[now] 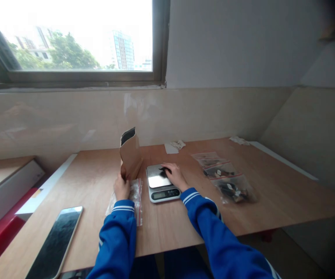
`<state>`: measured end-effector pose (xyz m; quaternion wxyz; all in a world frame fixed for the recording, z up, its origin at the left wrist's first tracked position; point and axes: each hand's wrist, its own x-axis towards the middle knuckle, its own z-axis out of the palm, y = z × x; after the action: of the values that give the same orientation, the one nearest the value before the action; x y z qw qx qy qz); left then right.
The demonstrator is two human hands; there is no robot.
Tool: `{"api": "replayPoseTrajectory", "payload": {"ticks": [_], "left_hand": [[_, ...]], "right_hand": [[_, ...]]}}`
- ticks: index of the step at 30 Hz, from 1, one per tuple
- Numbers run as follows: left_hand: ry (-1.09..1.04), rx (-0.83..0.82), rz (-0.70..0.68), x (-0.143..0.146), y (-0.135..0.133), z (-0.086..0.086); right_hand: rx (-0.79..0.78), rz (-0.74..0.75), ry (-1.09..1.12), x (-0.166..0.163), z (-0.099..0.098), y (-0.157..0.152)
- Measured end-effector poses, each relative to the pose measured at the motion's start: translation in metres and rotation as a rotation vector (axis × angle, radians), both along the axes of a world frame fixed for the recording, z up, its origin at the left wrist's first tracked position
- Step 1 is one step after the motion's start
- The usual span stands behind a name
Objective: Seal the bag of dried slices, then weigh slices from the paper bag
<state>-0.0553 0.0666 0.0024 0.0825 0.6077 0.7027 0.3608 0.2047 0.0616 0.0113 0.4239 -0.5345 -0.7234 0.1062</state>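
Observation:
At the lower edge of an upright brown paper bag (131,158), my left hand (121,188) has its fingers curled around the near corner; part of the grip is hidden. The bag's dark-lined mouth gapes at the top. Under and beside that hand lie clear zip bags (137,197) with red seals. My right hand (175,176) pinches a small dark piece (164,169) over the steel plate of a white digital kitchen scale (155,182). Whether this piece touches the plate is hard to tell. The scale's display digits are too small to read.
Several filled zip bags (233,189) lie in an overlapping row on the right of the wooden table (167,236). A large phone (57,242) rests at the front left. White paper and a crumpled tissue (178,145) sit by the wall, below the window (77,38).

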Motion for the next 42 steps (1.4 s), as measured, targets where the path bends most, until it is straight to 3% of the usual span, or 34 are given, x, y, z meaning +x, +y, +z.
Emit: {"api": "replayPoseTrajectory", "payload": {"ticks": [6, 10, 13, 17, 21, 27, 32, 36, 42], "left_hand": [[-0.002, -0.028, -0.017, 0.001, -0.003, 0.003], [-0.002, -0.026, -0.029, 0.001, -0.001, 0.001], [-0.014, -0.037, -0.014, 0.0, 0.0, -0.002], [-0.05, -0.022, -0.029, 0.001, 0.001, -0.004], [-0.076, 0.009, -0.068, 0.001, 0.0, -0.005], [-0.09, 0.004, -0.072, 0.001, 0.0, -0.007], [-0.081, 0.002, -0.061, 0.002, 0.0, -0.007], [-0.077, 0.003, -0.064, 0.003, 0.0, -0.005], [-0.114, 0.023, -0.073, 0.006, -0.001, -0.004]], "right_hand": [[-0.046, 0.064, -0.191, -0.016, -0.001, -0.023], [-0.037, 0.072, -0.157, -0.012, 0.008, -0.036], [0.038, 0.092, 0.003, -0.006, 0.029, -0.043], [0.176, 0.126, 0.185, -0.009, 0.077, -0.052], [0.237, 0.27, 0.125, -0.024, 0.109, -0.049], [0.285, 0.372, -0.115, -0.036, 0.122, -0.031], [0.321, 0.287, -0.154, -0.042, 0.141, -0.025], [0.316, 0.306, -0.206, -0.041, 0.147, -0.021], [0.165, 0.374, -0.17, -0.036, 0.152, -0.019]]}}
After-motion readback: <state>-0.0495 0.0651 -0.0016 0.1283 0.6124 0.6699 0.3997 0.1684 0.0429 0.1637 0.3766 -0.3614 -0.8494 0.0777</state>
